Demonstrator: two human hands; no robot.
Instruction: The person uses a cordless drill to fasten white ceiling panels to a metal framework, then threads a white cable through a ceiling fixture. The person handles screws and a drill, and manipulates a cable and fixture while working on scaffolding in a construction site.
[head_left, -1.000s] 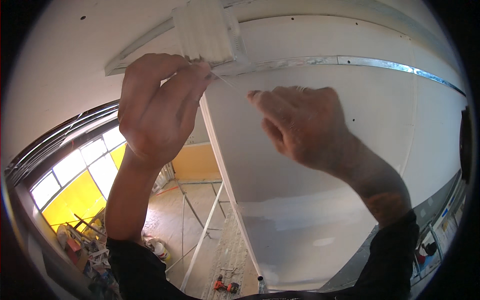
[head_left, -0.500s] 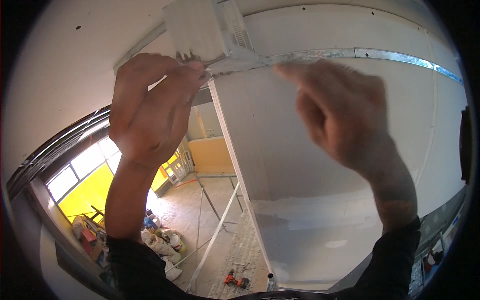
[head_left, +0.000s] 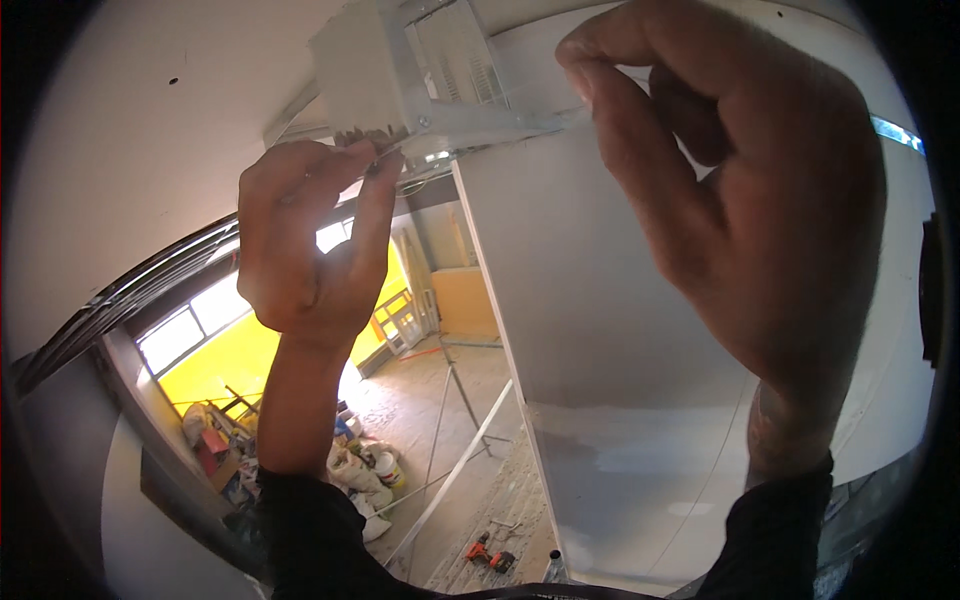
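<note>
My right hand [head_left: 775, 200] at two o'clock, fingertips pinched narrow on a thin, pale string [head_left: 701, 503] trailing toward five, my left hand [head_left: 292, 255] at ten pinching it too, grey sheet-metal channel [head_left: 358, 75] toward eleven, smooth grey wall panel [head_left: 600, 300] at three, orange-and-black drill [head_left: 482, 551] at six.

Right hand [head_left: 765, 190] hides part of metal strip [head_left: 898, 134]; sleeves [head_left: 312, 530] cut off below.

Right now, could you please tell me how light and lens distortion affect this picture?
Head view: the windows are blown out to white; head view: the left hand looks backlit against them; head view: fisheye distortion bends the metal rails and leaves black corners; head view: glare whitens part of the floor.
</note>
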